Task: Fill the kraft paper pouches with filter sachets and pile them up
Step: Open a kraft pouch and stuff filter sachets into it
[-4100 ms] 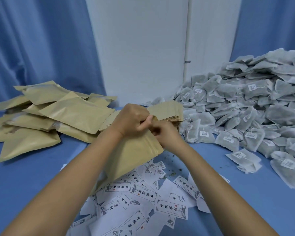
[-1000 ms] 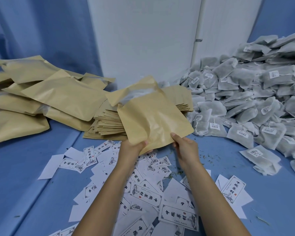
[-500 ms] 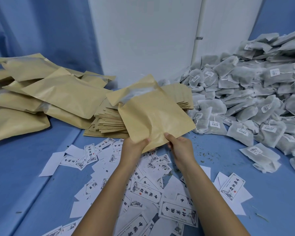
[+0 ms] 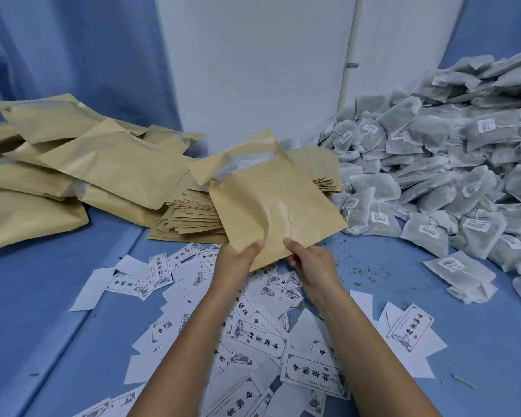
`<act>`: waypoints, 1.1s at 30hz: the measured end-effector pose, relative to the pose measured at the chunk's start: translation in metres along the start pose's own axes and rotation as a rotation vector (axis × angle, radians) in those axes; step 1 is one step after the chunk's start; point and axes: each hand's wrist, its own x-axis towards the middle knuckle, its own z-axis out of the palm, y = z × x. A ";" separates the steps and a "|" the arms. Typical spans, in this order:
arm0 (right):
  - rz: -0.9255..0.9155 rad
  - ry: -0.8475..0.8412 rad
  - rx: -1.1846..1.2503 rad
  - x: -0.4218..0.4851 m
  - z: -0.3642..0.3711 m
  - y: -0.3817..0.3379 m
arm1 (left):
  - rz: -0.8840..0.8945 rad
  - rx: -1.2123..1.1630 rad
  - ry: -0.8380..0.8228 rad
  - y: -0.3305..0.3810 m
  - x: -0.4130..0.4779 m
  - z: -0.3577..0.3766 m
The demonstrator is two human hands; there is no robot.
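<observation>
I hold one kraft paper pouch [image 4: 271,203] up by its near bottom edge, its open mouth pointing away from me with a pale lining showing. My left hand [image 4: 238,255] pinches the lower left part of that edge and my right hand [image 4: 309,260] pinches the lower right. Behind the pouch lies a stack of flat empty pouches [image 4: 190,215]. A pile of puffed, filled pouches [image 4: 82,170] sits at the left. A large heap of grey filter sachets [image 4: 451,176] with white tags fills the right side.
Several white printed labels [image 4: 253,335] lie scattered on the blue table [image 4: 42,311] under my forearms. A white wall panel [image 4: 253,70] and blue curtains stand behind. Loose herb crumbs [image 4: 364,266] dot the table near the sachets.
Since four seconds ago I lifted the pouch from in front of me and turned its mouth away. Over the last second it stays nearly still in both hands.
</observation>
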 end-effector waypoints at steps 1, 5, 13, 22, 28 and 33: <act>0.011 -0.023 -0.022 0.000 0.001 0.001 | 0.015 0.023 0.004 0.000 0.000 -0.001; -0.001 -0.018 -0.044 0.000 0.001 0.005 | 0.004 0.059 -0.004 -0.002 0.001 -0.001; 0.085 -0.146 -0.021 -0.007 0.012 0.011 | -0.020 0.081 0.033 -0.002 -0.001 0.007; 0.143 -0.230 0.049 -0.017 0.025 0.018 | -0.061 0.019 -0.031 -0.007 0.004 0.010; 0.134 -0.218 0.034 -0.021 0.030 0.024 | -0.054 0.074 0.004 -0.008 0.007 0.006; 0.102 -0.214 0.003 -0.020 0.028 0.023 | -0.033 0.122 -0.027 -0.007 0.004 0.006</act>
